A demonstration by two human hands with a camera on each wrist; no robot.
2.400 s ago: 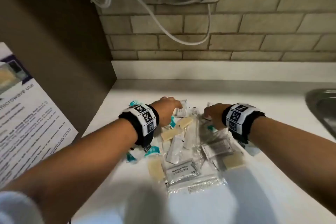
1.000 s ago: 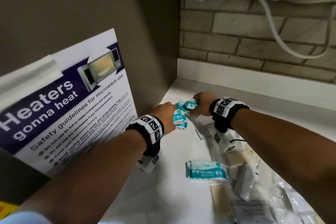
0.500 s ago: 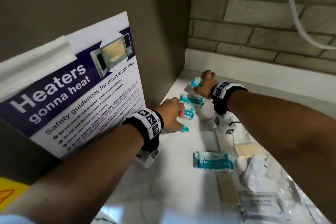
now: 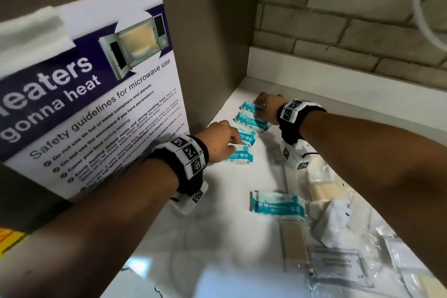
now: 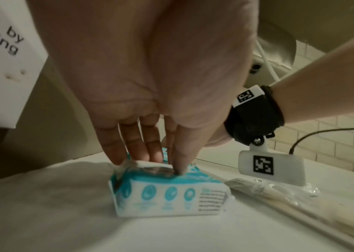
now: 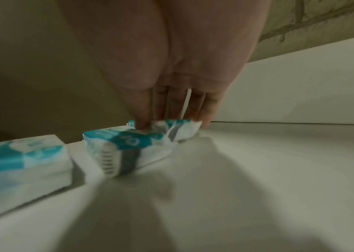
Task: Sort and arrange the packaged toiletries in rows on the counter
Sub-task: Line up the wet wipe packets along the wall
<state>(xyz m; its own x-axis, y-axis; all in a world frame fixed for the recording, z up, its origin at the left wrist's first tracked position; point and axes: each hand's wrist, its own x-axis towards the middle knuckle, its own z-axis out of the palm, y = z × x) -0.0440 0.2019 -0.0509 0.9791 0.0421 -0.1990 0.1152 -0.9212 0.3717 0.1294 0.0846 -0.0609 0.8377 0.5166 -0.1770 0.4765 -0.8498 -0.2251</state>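
Teal-and-white soap packets sit in a short row on the white counter, running from mid-frame up toward the top centre of the head view, close to the brown side wall. Four in the row.

Left hand, mid-frame left: fingers straight-ish and together, tips pressing down on the top edge of the nearest packet, thumb alongside; the left wrist cam shows the tips on its crinkled end. Packet flat on the counter.

Right hand, upper centre: fingers and thumb close together, pinching the farthest packet at the back of the row. Right wrist cam shows thumb on top of that packet, the other fingers behind it, and the next packet just beside it at lower left. Third packet lies between the hands; second-from-back packet is partly under the right wrist.

One more teal packet lies apart, lower centre-right, touching the loose pile of clear-wrapped items at lower right: beige bars, white sachets, a shampoo sachet, blurred.

Microwave safety poster fills the left of the frame. Brick wall upper right, w/ a white cable at the edge.
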